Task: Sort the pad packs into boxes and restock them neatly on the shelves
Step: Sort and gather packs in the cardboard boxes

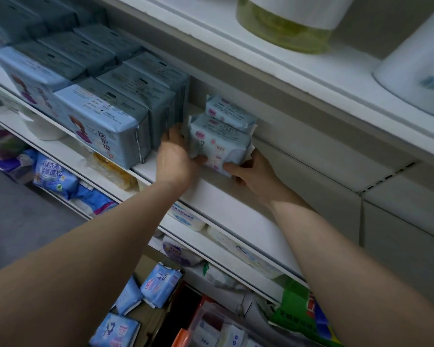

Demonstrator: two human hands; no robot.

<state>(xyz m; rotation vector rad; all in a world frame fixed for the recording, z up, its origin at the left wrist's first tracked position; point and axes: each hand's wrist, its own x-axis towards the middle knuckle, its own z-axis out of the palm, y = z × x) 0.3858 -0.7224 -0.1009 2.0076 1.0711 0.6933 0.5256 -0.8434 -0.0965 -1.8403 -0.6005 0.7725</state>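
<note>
Hands on a pale blue pad pack (219, 146) at the shelf (226, 196) front.

Your left hand (176, 159) grips the pack's left side, thumb curled across its front face, fingers tucked behind it next to the row of larger blue packs (105, 116) at nine o'clock. Your right hand (251, 174) pinches the lower right corner, thumb on the front. A second matching pack (229, 108) stands just behind, at twelve o'clock, touching the first. Toward six o'clock, loose packs (158, 284) lie in a cardboard box (145, 319) below the shelves. Two white containers (298, 18) sit on the shelf above, at one o'clock.
</note>
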